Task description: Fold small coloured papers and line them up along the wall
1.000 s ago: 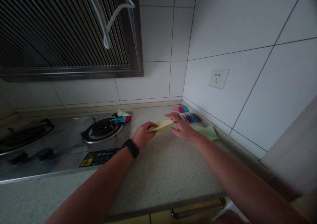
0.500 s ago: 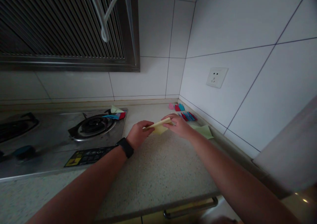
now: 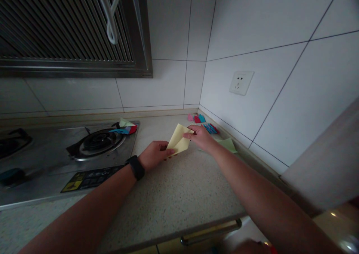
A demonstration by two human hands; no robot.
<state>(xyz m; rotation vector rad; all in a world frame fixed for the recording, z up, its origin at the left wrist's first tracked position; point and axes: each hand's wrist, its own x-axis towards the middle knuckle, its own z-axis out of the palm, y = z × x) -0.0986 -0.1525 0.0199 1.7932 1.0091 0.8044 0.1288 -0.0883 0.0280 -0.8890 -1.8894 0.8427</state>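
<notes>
A folded piece of pale yellow paper [image 3: 179, 140] is held between my two hands above the speckled countertop [image 3: 168, 198]. My left hand [image 3: 155, 153], with a black watch on the wrist, pinches its lower left edge, thumb on top. My right hand [image 3: 200, 136] grips the paper's upper right corner between thumb and fingers. The paper's broad face is turned up, with fold edges showing. Just beyond my right wrist lie pale green paper sheets [image 3: 228, 145], partly hidden by my forearm.
Small folded paper pieces in pink, red and blue [image 3: 198, 118] lie in the back corner, with a blue and red folded stack [image 3: 210, 128] nearer. More folded paper [image 3: 126, 127] rests at the right edge of the gas stove [image 3: 53, 153]. A range hood [image 3: 75, 69] hangs above left.
The yellow paper has turned from nearly edge-on to showing its broad face. My left hand has shifted slightly left and down. The whole view has shifted slightly.
</notes>
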